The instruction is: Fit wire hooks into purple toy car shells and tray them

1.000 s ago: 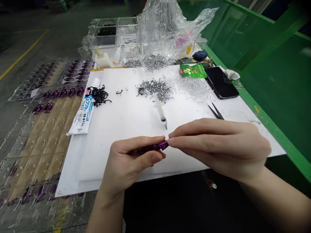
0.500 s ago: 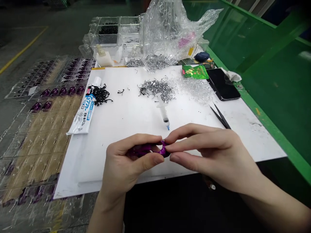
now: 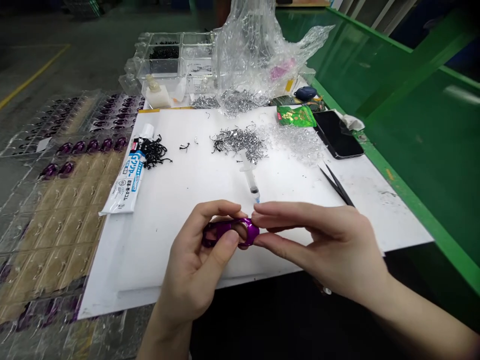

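A glossy purple part [image 3: 250, 233] with openings through it is held over the near side of the white board [image 3: 180, 185]. My left hand [image 3: 204, 252] pinches its left and middle portion between thumb and fingers. At its right end, the thumb and fingertips of my right hand [image 3: 318, 237] are closed on it. Just beyond the fingers lies a syringe [image 3: 250, 176] with a blue tip. Black tweezers [image 3: 336, 186] rest to the right of it. Silvery cut strands [image 3: 240, 142] are heaped behind the syringe.
A glue tube [image 3: 125, 180] and black strands [image 3: 155, 151] lie at left. Clear trays [image 3: 56, 220] with purple parts stand further left. A phone [image 3: 339, 134], green packet [image 3: 297, 116], plastic bag [image 3: 247, 55] and compartment box [image 3: 161, 67] are at the back. A green wall [image 3: 423, 110] runs along the right.
The purple part has been turned, and more of its glossy face and opening shows. My left thumb has shifted left along it. The camera view has moved slightly.
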{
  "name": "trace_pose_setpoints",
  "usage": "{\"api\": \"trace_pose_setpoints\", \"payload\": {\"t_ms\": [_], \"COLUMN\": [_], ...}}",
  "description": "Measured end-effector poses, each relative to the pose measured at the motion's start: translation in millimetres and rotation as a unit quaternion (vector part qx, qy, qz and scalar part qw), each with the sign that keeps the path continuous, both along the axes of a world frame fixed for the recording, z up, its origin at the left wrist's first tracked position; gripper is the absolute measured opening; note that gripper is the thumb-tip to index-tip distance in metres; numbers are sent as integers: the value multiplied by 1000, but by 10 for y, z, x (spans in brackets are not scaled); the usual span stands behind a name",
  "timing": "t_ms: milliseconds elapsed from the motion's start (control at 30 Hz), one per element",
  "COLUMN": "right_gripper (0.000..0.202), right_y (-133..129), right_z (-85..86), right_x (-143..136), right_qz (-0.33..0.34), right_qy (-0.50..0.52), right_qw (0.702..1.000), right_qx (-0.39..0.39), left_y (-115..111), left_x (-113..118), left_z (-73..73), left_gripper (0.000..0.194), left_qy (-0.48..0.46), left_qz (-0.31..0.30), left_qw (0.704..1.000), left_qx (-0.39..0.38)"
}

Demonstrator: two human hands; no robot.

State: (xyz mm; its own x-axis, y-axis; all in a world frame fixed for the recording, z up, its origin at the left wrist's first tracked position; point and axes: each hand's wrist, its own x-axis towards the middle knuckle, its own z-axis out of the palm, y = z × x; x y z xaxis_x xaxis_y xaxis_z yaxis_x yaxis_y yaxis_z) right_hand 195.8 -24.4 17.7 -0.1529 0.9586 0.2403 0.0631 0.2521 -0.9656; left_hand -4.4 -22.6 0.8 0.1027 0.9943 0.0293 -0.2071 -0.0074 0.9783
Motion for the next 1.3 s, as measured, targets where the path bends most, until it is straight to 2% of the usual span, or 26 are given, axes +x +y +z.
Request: {"api": "trace_pose_setpoints", "payload": {"t_ms": [133,200,233,267,300,400,467,600,900,1000,1100,1200,1300], "right_gripper": [34,17,12,15,21,23,21,17,28,32,34,32,23], "right_y": [100,292,426,576,734,1150,1320,1470,1691,1643,1568,1439,1162], "right_z": [13,52,70,80,80,24,-25,-26,212,185,137,131,154], "right_x": [180,385,505,627,743,1002,1084,1125,983,883,814,765,679], "right_qz": [47,-1,-47,-103,-126,-91,-57,-11,82,79,61,34,5], "right_qy": [-68,-161,-227,-303,-394,-488,-521,-558,-607,-614,-599,-547,-466], "right_qw": [996,986,971,944,905,861,845,822,779,774,786,822,870], "right_qx": [20,34,50,76,101,112,111,113,130,133,141,153,164], "left_y": [55,100,120,135,145,154,153,150,155,159,165,168,160], "left_x": [-46,-81,-97,-111,-122,-138,-137,-120,-92,-87,-88,-85,-66], "left_z": [-11,-35,-52,-71,-90,-137,-152,-155,-111,-117,-121,-104,-67], "left_gripper": [16,21,26,31,34,30,27,27,24,23,23,21,19], "left_qy": [57,76,80,80,80,70,57,66,108,111,109,96,61], "left_qz": [1,-27,-33,-28,-14,26,22,1,-24,-25,-28,-37,-39], "left_qw": [998,997,996,996,997,997,998,998,994,993,993,995,997], "left_qx": [12,20,21,18,13,-7,-10,3,12,15,27,17,-2]}}
